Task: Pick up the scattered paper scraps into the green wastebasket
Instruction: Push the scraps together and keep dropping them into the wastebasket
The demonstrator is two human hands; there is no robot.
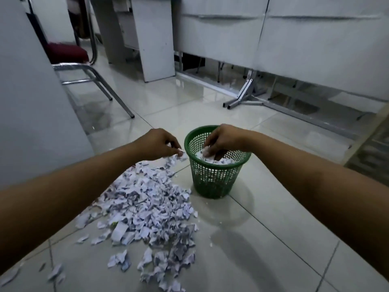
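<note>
Paper scraps (147, 209) are all over the tiled floor (263, 239), one big messy heap spread out just to the left of the green wastebasket (214, 178), with a few strays further out toward the near left corner. The basket stands upright on the tiles and it's already got a decent layer of scraps inside.

The left hand (160, 144) is down at the far tip of the heap, fingers curled in tight, pinching a little bunch of scraps right beside the basket's rim. The right hand (223, 140) is dipped into the basket's mouth, fingers bent downward and closed around some scraps, touching the pile inside.

Further back there's a chrome-legged chair (69, 55) with a dark red seat and white desks (153, 36).
</note>
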